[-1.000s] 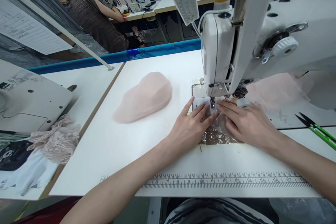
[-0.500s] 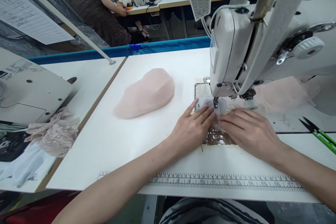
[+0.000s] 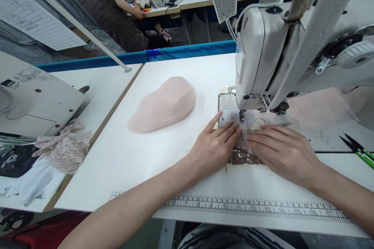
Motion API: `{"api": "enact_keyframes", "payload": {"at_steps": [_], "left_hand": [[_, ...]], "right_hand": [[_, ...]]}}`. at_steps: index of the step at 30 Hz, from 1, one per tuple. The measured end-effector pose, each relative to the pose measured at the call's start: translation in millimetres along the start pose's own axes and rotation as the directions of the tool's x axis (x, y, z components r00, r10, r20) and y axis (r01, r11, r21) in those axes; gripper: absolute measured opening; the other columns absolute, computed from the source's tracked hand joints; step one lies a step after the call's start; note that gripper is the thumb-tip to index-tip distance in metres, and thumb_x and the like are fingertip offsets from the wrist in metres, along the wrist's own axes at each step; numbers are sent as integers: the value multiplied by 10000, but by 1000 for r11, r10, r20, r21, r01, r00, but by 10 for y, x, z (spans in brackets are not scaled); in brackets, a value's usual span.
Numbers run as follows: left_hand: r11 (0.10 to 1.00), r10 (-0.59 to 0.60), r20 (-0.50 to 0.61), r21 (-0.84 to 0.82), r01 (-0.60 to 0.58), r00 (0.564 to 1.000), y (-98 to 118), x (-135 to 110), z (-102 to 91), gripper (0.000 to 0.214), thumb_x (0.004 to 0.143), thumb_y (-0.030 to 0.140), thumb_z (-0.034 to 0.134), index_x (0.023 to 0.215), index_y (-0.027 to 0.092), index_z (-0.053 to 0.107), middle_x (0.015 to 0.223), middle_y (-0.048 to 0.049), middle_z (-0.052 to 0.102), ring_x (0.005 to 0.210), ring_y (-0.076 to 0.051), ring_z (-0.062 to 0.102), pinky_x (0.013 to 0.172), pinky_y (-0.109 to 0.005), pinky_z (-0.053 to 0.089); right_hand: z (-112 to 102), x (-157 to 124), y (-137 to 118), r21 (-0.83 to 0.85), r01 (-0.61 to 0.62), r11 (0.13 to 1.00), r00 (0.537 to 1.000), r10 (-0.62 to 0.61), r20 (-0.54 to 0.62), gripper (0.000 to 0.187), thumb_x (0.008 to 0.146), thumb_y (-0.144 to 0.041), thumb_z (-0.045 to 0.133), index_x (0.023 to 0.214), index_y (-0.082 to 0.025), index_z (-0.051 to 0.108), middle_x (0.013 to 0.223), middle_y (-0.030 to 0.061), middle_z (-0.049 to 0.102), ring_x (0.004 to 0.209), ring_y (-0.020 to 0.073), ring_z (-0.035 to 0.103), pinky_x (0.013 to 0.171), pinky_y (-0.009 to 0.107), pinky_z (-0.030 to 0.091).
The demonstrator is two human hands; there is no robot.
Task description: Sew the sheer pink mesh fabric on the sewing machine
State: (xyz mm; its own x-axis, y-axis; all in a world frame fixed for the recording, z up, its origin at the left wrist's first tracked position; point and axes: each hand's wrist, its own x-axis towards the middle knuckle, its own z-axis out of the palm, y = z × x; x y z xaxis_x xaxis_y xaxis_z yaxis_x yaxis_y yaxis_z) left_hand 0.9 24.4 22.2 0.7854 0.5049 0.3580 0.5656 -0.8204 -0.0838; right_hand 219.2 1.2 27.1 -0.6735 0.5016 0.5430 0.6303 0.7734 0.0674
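Note:
Under the head of a white sewing machine [image 3: 254, 56], a thin sheer piece of fabric [image 3: 244, 135] lies at the presser foot [image 3: 242, 116]. To the left of the foot, my left hand [image 3: 214, 146] rests flat with its fingers stretched out, touching the fabric's edge. My right hand [image 3: 283, 151] is on the other side, its fingers pressed together on the fabric; its thumb is hidden. Between the hands shows a shiny taped brown patch [image 3: 247, 157]. Pale pink sheer cut pieces [image 3: 165, 105] lie on the tabletop to the left.
More pink sheer fabric [image 3: 318, 107] lies right of the needle area. Green-handled thread snips [image 3: 360, 151] lie at the right edge. A printed ruler [image 3: 257, 204] runs along the front. Lace trim [image 3: 68, 151] is heaped at left. A person [image 3: 113, 15] sits beyond the blue cloth edge [image 3: 187, 49].
The view has shifted slightly, so most things sit a little to the right. Both hands keep nearly the same places by the presser foot. No other clear movement shows.

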Motion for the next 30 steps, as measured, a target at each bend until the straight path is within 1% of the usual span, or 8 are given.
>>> {"api": "enact_keyframes", "payload": {"at_steps": [4,8,12,16,19,22,26,30], "left_hand": [[1000,2,3,-7,-2,1000,-8,-3,8,353,915,133,423,1210,69,607,1265,-118,608,1199,-228,567,1174,-512,267],[1000,-5,12,-11,6,1000,-30,13,14,359,919,132,415,1225,64,590,1276,-122,600,1216,-231,554,1168,-528,260],[1000,-21,31,-20,21,999,-58,50,19,376,922,143,406,1253,70,572,1289,-129,589,1229,-230,542,1179,-532,224],[999,-39,10,-19,39,999,-58,59,28,377,930,162,387,1242,70,580,1278,-125,599,1215,-225,554,1180,-533,213],[999,-24,-30,-29,23,999,-28,35,29,358,920,183,407,1198,92,614,1242,-100,628,1180,-211,580,1184,-502,226],[999,-35,-54,-33,33,998,-2,18,25,347,900,198,442,1166,89,636,1223,-102,640,1165,-217,590,1188,-491,225],[998,-52,-47,-28,51,998,-22,38,27,347,921,202,414,1168,95,633,1209,-100,649,1159,-210,595,1187,-502,221],[997,-70,-31,-23,69,997,-67,64,42,353,936,211,409,1192,81,614,1224,-111,638,1174,-212,585,1190,-514,201]], "right_hand": [[4,6,1,1,3,1000,1000,-3,-11,178,846,-33,591,934,-150,692,959,33,737,897,187,672,818,343,545],[12,16,19,-20,-1,1000,1000,1,-21,189,859,-34,567,897,-169,694,952,28,738,893,181,674,795,327,544],[34,27,56,-49,-6,999,1000,6,-14,185,858,-38,565,905,-159,697,948,31,739,883,178,676,777,323,542],[53,41,71,-63,-20,998,1000,20,-6,186,853,-31,571,924,-147,698,987,33,731,887,182,667,781,325,532],[50,41,48,-55,-51,997,999,51,0,171,862,-70,583,947,-153,706,1007,46,726,899,199,662,774,343,530],[39,29,15,-11,-83,996,997,83,5,162,872,-115,596,975,-159,712,1017,61,723,928,211,655,804,363,525],[39,9,10,-11,-88,996,996,88,22,166,882,-142,593,997,-154,713,1037,71,718,939,218,647,812,369,518],[51,-1,30,-31,-85,996,996,86,34,174,886,-168,600,1022,-154,709,1074,63,710,936,215,643,808,366,514]]}}
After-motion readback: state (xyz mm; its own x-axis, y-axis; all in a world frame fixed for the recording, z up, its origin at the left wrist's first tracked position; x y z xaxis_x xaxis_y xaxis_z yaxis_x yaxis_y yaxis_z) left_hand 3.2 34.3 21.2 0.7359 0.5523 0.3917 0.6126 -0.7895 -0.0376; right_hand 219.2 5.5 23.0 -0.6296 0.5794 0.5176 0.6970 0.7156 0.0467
